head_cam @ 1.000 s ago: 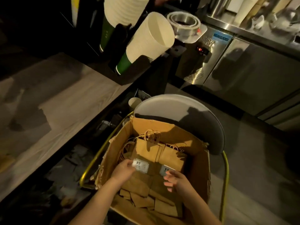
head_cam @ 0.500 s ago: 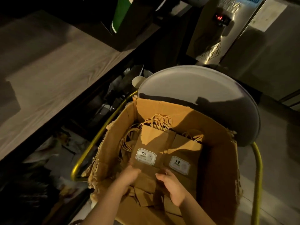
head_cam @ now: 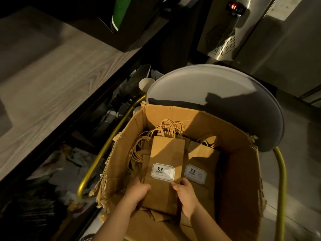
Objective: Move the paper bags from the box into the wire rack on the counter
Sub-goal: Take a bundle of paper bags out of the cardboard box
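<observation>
From the head camera, the left hand [head_cam: 137, 192] and right hand [head_cam: 186, 197] clasp the lower side edges of a labelled paper bag [head_cam: 165, 153], fingers curled round it. The bag stands tilted inside the torn cardboard box [head_cam: 241, 180], with another labelled bag [head_cam: 203, 159] just beside it. The box sits on a grey chair [head_cam: 217, 84] beside the wooden counter [head_cam: 43, 84].

Person visible only as two bare forearms. Left grip [head_cam: 137, 192], right grip [head_cam: 186, 197]: bare hands. Any clothing lies outside frame; dim warm lighting.
</observation>
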Tool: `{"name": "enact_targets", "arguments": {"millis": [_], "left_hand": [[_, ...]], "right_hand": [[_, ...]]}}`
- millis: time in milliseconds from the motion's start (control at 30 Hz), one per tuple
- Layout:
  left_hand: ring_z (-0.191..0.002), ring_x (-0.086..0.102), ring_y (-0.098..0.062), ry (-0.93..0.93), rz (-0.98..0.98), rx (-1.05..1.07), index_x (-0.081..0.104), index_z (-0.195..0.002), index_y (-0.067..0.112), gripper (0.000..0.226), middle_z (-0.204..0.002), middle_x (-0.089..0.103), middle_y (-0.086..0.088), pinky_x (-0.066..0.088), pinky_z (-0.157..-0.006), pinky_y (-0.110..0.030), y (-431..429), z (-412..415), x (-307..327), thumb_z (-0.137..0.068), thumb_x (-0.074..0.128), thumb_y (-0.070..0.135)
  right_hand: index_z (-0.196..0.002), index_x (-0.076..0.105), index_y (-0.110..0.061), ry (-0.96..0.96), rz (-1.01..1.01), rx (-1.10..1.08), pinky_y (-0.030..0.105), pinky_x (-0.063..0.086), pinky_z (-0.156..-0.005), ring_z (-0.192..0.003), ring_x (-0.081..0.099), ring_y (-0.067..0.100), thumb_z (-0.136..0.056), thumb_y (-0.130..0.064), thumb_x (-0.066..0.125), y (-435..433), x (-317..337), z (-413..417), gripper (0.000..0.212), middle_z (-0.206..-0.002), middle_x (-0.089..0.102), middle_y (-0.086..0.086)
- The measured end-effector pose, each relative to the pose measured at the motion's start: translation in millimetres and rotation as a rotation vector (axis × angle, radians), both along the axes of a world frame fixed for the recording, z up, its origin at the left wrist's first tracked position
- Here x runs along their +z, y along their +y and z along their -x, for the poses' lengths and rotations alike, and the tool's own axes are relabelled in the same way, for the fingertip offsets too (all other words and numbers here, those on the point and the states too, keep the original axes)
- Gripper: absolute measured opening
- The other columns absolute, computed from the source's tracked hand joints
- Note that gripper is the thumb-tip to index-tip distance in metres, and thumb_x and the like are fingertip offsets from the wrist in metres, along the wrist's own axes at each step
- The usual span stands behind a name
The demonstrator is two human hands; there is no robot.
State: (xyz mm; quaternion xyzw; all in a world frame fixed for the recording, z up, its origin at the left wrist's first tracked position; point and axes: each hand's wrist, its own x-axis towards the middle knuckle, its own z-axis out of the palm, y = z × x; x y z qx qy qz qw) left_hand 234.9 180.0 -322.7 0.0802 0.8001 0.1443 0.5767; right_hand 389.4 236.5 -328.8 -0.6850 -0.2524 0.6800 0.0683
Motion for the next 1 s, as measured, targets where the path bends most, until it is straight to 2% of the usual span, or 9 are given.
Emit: {"name": "enact_targets", "arguments": {"millis": [67,167,300,367,500,600,800,933,1000], "left_hand": [[-0.118,0.051,-0.024,-0.056,-0.009,-0.008,0.044,-0.137,0.027,0.055,-0.134,0.050,-0.003,0.048,-0.090,-0.037,-0.5,-3.1,6.5,-0.086,0.063,0.022],[-0.118,0.048,-0.024,-0.021,-0.009,-0.083,0.048,-0.132,0.030,0.053,-0.136,0.047,-0.003,0.048,-0.094,-0.040,2.0,-6.4,16.8,-0.082,0.067,0.026],[-0.122,0.049,-0.022,-0.171,-0.094,-0.009,0.030,-0.147,0.027,0.083,-0.140,0.048,0.000,0.046,-0.097,-0.039,5.4,-8.9,29.2,-0.078,0.076,0.017],[-0.119,0.054,-0.018,-0.257,-0.156,-0.011,0.016,-0.151,0.029,0.095,-0.133,0.057,0.002,0.044,-0.103,-0.041,6.5,-12.3,35.2,-0.079,0.074,0.005],[-0.117,0.055,-0.016,-0.142,-0.201,-0.033,0.006,-0.149,0.045,0.100,-0.130,0.059,0.005,0.050,-0.096,-0.043,3.5,-16.7,45.6,-0.083,0.064,-0.004],[-0.119,0.054,-0.016,-0.036,-0.242,0.010,0.008,-0.145,0.053,0.098,-0.127,0.060,0.010,0.048,-0.098,-0.049,-5.0,-10.4,48.7,-0.084,0.063,0.000],[-0.123,0.050,-0.021,0.091,-0.285,0.180,0.016,-0.149,0.036,0.082,-0.135,0.054,0.001,0.045,-0.100,-0.047,-8.5,3.5,50.4,-0.088,0.061,0.004],[-0.117,0.055,-0.023,0.112,-0.292,0.208,0.023,-0.149,0.029,0.073,-0.131,0.057,-0.002,0.050,-0.094,-0.045,-6.0,7.5,49.0,-0.089,0.061,0.008],[-0.120,0.052,-0.026,0.140,-0.279,0.251,0.026,-0.149,0.024,0.068,-0.133,0.055,-0.002,0.046,-0.098,-0.048,-5.0,11.0,46.5,-0.091,0.059,0.009]], "right_hand": [[-0.105,0.060,-0.021,-0.008,-0.054,0.045,0.030,0.049,-0.075,-0.095,0.062,0.017,-0.095,-0.012,0.057,-2.1,3.4,-5.7,0.014,-0.105,0.066,0.000],[-0.101,0.059,-0.025,-0.036,-0.107,0.042,0.029,0.043,-0.084,-0.095,0.056,0.009,-0.095,-0.001,0.053,-2.4,13.1,-15.4,0.025,-0.101,0.063,-0.009],[-0.099,0.061,-0.027,-0.058,-0.104,0.059,0.038,0.044,-0.096,-0.104,0.054,0.018,-0.093,0.004,0.052,-4.3,25.3,-31.7,0.033,-0.106,0.061,-0.007],[-0.103,0.064,-0.023,-0.014,-0.106,0.053,0.040,0.049,-0.090,-0.103,0.058,0.023,-0.090,0.007,0.055,-6.1,30.7,-38.5,0.034,-0.109,0.066,0.000],[-0.097,0.064,-0.020,0.044,-0.087,0.037,0.030,0.051,-0.067,-0.087,0.063,0.017,-0.090,0.005,0.057,-3.1,38.8,-40.0,0.026,-0.095,0.069,0.000],[-0.110,0.061,-0.016,0.016,-0.040,0.087,0.035,0.053,-0.080,-0.093,0.062,0.019,-0.095,-0.001,0.055,1.6,33.8,-36.5,0.022,-0.103,0.064,0.001],[-0.111,0.061,-0.022,-0.023,-0.009,-0.006,0.041,0.053,-0.094,-0.106,0.061,0.024,-0.093,-0.004,0.059,13.0,19.2,-33.3,0.026,-0.114,0.060,0.004],[-0.126,0.058,-0.019,-0.029,-0.018,0.050,0.035,0.051,-0.093,-0.107,0.057,0.018,-0.093,-0.008,0.059,22.7,14.5,-31.2,0.034,-0.122,0.057,0.002],[-0.130,0.056,-0.019,-0.015,-0.024,0.096,0.033,0.043,-0.097,-0.108,0.054,0.015,-0.094,-0.010,0.059,27.1,13.4,-27.8,0.038,-0.126,0.057,0.001]]}}
